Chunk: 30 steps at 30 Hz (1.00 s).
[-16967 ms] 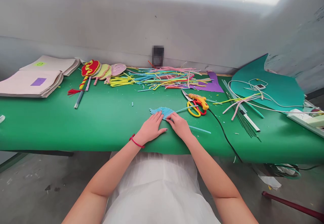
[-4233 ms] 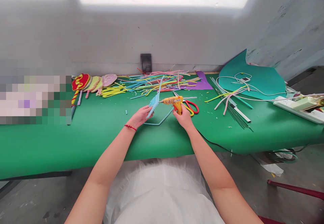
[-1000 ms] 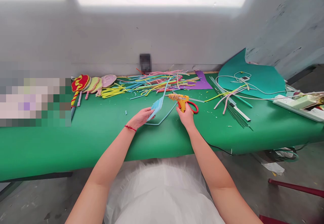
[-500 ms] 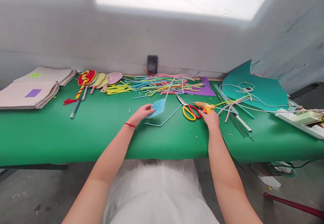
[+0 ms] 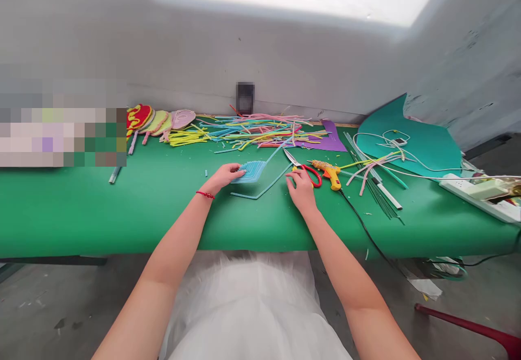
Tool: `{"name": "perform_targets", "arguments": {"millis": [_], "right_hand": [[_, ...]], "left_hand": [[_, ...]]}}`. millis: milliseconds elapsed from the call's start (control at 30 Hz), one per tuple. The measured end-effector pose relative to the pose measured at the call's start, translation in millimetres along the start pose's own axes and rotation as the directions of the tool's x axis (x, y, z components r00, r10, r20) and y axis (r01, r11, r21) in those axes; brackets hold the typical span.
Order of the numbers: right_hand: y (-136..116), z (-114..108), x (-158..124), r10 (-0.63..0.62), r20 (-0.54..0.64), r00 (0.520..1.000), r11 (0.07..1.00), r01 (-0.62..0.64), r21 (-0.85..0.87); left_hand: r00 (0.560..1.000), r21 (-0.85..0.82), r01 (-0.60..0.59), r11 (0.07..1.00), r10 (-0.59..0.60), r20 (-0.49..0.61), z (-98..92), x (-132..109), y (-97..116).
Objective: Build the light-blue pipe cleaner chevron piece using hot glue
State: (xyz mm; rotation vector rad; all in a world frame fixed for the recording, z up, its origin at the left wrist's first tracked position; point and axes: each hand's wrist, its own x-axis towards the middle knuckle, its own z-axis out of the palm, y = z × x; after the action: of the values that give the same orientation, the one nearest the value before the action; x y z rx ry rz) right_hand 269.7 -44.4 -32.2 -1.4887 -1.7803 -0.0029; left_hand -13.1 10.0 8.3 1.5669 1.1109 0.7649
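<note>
My left hand (image 5: pixel 227 177) grips a light-blue folded pipe-cleaner piece (image 5: pixel 254 170) by its left edge, thumb on top. The piece has nested rows, and one loose strand runs from its upper right corner toward the pile. Below it a bent blue pipe cleaner (image 5: pixel 268 189) lies on the table. My right hand (image 5: pixel 302 190) holds nothing, its fingers parted and slightly bent, over the handles of the scissors (image 5: pixel 312 177) and partly hiding the yellow one. Just right of the scissors lies a yellow glue gun (image 5: pixel 331 174), apart from my hand.
A pile of coloured pipe cleaners (image 5: pixel 260 132) lies along the back of the green table (image 5: pixel 163 213). Finished-looking pipe-cleaner shapes (image 5: pixel 160 122) are at left, beside a blurred-out area. A power strip (image 5: pixel 476 197), cables, thin wires (image 5: pixel 376 197) and a teal sheet (image 5: pixel 431 151) occupy the right.
My right hand has let go of the glue gun and moved left to the scissors. The glue gun now lies on the table. My left hand keeps the blue piece, now tilted flatter.
</note>
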Motion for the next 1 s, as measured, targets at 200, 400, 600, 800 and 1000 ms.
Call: {"name": "perform_targets", "arguments": {"millis": [200,400,600,800,1000], "right_hand": [[-20,6,-7,-0.273,0.243,0.931,0.956,0.234,0.18],[-24,6,-8,-0.346,0.297,0.89,0.924,0.268,0.273],[-23,3,-7,-0.298,0.249,0.922,0.934,0.227,0.275],[-25,4,-9,-0.307,0.272,0.912,0.943,0.254,0.214],[-25,7,-9,-0.31,0.27,0.912,0.945,0.265,0.189]], "left_hand": [[0.999,0.065,0.008,0.998,-0.006,-0.031,-5.0,0,0],[0.997,0.157,-0.004,0.988,-0.008,0.075,-1.0,-2,4],[0.995,0.177,0.012,0.984,-0.029,0.094,2.6,-4,7],[0.996,0.168,0.034,0.985,-0.047,0.077,6.3,-3,3],[0.996,0.197,0.039,0.98,-0.054,0.067,10.4,-1,0]]}}
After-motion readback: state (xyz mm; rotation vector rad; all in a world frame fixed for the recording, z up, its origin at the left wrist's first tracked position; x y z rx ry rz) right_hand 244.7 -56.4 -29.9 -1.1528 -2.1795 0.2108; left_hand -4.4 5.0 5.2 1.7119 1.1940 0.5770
